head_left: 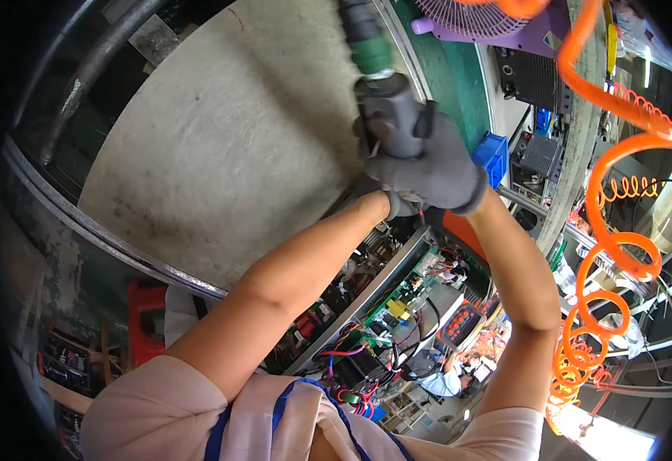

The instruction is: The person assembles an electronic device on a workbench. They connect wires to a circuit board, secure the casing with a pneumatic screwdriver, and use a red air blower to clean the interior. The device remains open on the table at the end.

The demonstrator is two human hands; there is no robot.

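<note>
A long power tool (370,54), black with a green band, stretches from the top edge down to my hands. My right hand (436,165), in a grey work glove, is closed around the tool's dark grey lower body. Under and behind it sits my left hand (401,206), also gloved; only its cuff and a little of the glove show, and its fingers are hidden. Just below both hands is an opened metal chassis (378,296) with a green circuit board (409,288), a yellow part and bundled coloured wires. The tool's working end cannot be made out.
A wide, stained grey board (213,146) with a curved metal-edged rim lies left. Orange coiled hose (605,154) hangs at the right. Beyond are a purple-based fan (478,19), a blue bin (491,157) and black boxed units (534,81). A person (444,383) sits farther off.
</note>
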